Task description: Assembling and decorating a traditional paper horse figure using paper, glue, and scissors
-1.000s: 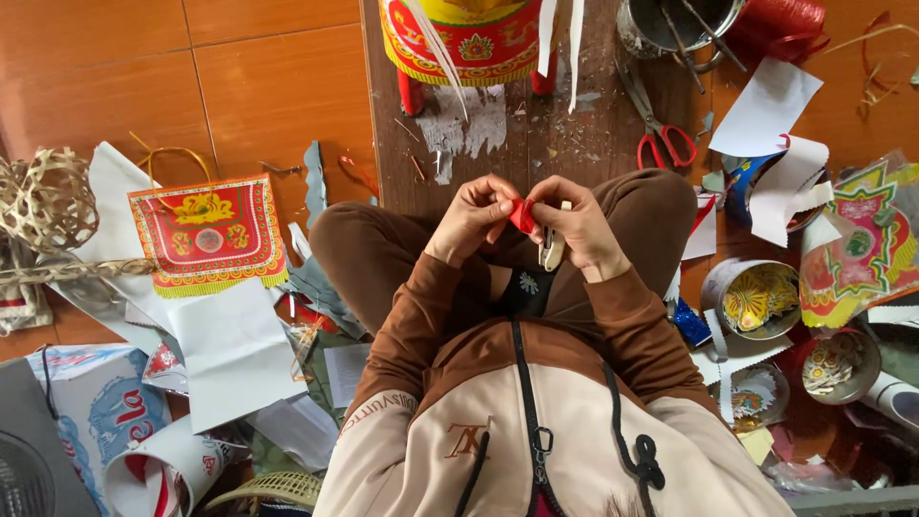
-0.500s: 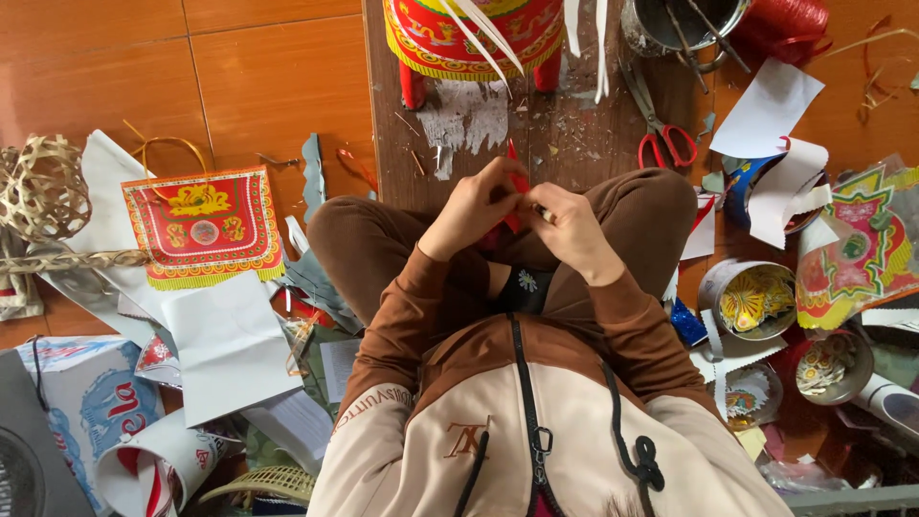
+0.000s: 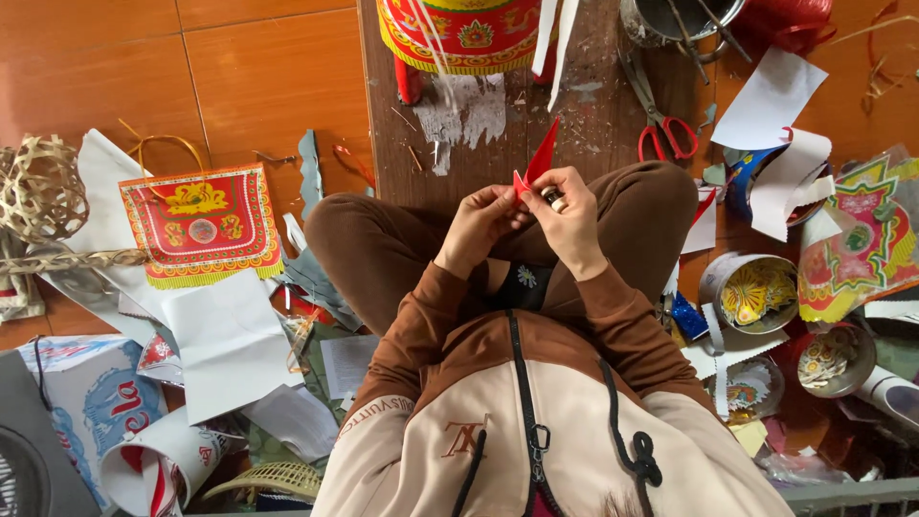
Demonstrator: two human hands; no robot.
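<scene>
I sit cross-legged in brown trousers and a brown and beige top. Both hands meet above my lap on a small red paper piece (image 3: 539,158) whose pointed tip sticks up and away from me. My left hand (image 3: 483,222) pinches its lower left edge. My right hand (image 3: 567,215) grips it from the right, a ring showing on one finger. A dark wooden board (image 3: 479,144) with white glue smears lies just beyond my knees.
Red-handled scissors (image 3: 661,129) lie on the board's right. A red and yellow decorated paper object (image 3: 459,29) stands at the far edge. A red fringed paper panel (image 3: 199,225), white sheets (image 3: 230,345), round tins of printed cutouts (image 3: 751,292) and scraps surround me.
The red paper piece has been unfolded or turned so its long point now stands up above my fingers. My hands stayed over my lap.
</scene>
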